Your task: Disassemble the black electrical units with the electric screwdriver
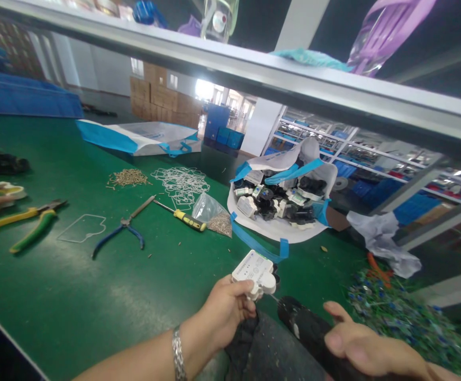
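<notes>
The fingers of the left hand point(226, 309) are curled closed around the near corner of a small white plastic device point(254, 273), holding it up just above the green table point(95, 296) with its flat face turned upward and its long side running from the fingertips away toward the upper left. Just to the right, the right hand point(367, 346) is wrapped around the dark barrel of a black power screwdriver point(307, 328), fingers closed on it and the thumb lying along the top. The tool's long axis runs from the palm up and to the left, so its nose sits close beside the device's lower right edge, pointing at it; whether the tip touches cannot be told. The device thus lies left of and slightly beyond the tool's nose, nearer the left hand. Farther out, an open white bag point(278, 233) with blue straps holds more white and black parts. To the left lie a yellow-handled screwdriver point(184, 218), blue-handled pliers point(125, 227) and green-handled pliers point(32, 225).
</notes>
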Tool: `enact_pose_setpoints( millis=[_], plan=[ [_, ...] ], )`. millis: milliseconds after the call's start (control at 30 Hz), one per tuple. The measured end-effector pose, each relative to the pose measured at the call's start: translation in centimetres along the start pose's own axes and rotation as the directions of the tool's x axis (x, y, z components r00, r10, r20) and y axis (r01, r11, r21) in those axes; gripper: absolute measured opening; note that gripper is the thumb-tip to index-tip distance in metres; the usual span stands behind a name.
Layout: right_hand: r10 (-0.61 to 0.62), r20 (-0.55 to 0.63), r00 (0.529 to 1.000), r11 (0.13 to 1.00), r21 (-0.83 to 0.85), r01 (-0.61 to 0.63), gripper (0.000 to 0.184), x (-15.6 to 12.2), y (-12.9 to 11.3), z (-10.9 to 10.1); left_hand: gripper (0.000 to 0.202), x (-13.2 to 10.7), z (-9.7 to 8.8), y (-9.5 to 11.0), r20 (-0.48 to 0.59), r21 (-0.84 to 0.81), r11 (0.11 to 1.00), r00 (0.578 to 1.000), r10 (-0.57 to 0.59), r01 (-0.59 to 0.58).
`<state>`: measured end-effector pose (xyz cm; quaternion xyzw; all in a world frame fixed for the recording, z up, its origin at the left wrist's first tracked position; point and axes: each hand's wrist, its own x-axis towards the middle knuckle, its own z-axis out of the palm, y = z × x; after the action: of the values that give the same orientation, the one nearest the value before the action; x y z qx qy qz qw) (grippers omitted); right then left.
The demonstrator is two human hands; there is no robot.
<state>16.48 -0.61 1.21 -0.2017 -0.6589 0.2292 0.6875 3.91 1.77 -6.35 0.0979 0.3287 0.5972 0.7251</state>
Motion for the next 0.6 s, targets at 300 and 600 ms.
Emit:
enact_pose_setpoints(
  millis=[300, 600],
  plan=[
    [0.132, -0.196, 0.972, 0.983, 0.154, -0.103, 0.044, 1.9, -1.0, -0.5, 0.026, 0.1, -0.4, 0.3, 0.067, -0.051, 0.998, 0.997, -0.023, 0.026],
    [0.557, -0.337, 0.759, 0.81, 0.42, -0.409, 0.032, 4.1, -0.4, -2.5, 0.029, -0.2, -0.1, 0.4, 0.174, -0.018, 1.0, 0.985, 0.019, -0.016]
  ],
)
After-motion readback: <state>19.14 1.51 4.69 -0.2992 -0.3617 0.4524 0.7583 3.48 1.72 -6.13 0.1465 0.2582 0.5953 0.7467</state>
